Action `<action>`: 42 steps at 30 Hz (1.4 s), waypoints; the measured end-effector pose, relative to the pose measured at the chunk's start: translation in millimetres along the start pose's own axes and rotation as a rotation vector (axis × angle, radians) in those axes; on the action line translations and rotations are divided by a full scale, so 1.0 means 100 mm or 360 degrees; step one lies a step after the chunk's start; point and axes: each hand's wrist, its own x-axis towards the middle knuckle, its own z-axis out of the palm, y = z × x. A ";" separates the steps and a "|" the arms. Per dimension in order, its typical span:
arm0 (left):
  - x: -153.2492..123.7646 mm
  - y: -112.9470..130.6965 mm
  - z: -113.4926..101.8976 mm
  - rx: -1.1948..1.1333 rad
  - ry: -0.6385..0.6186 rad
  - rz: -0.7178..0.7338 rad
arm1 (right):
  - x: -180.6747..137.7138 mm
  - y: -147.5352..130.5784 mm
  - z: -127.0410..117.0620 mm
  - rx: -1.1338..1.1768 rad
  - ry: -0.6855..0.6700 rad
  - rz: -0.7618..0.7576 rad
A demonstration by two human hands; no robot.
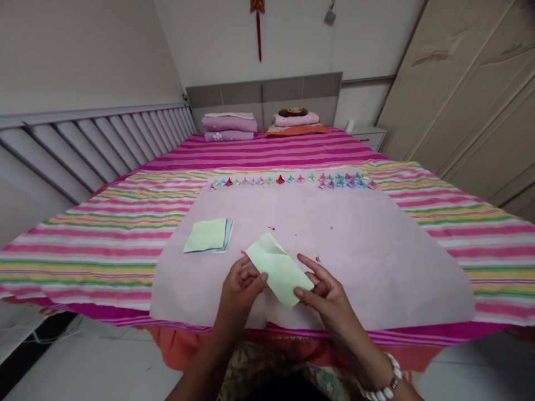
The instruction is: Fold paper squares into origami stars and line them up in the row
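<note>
A pale green sheet of paper (278,270), folded over into a rectangle, is held at a slant above the light board. At its left edge, my left hand (244,281) pinches it between thumb and fingers. The lower right corner is gripped by my right hand (324,287), thumb on top and index finger stretched out beyond the paper. To the left lies a stack of square coloured papers (205,235), a green one uppermost with red and blue edges beneath.
Small folded paper pieces (280,179) in several colours line the far edge of the light board (376,250). Tiny red scraps (318,259) lie near my right hand. A striped bedspread (460,223) surrounds the board. Folded bedding (229,125) sits by the headboard; a railing (137,128) runs along the left.
</note>
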 end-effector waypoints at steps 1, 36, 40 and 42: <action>-0.01 0.00 0.00 0.0107 0.0071 0.0141 | 0.01 -0.01 0.00 -0.0019 0.0027 -0.0006; -0.10 0.08 0.02 -0.0125 -0.0475 -0.0587 | 0.10 -0.21 -0.07 0.0134 -0.0258 0.0216; -0.10 0.07 0.05 -0.0070 -0.0520 -0.0511 | 0.13 -0.16 -0.08 -0.0062 -0.0232 0.0151; -0.09 0.04 0.05 -0.0073 -0.0485 -0.0498 | 0.15 -0.11 -0.08 -0.0234 -0.0139 0.0090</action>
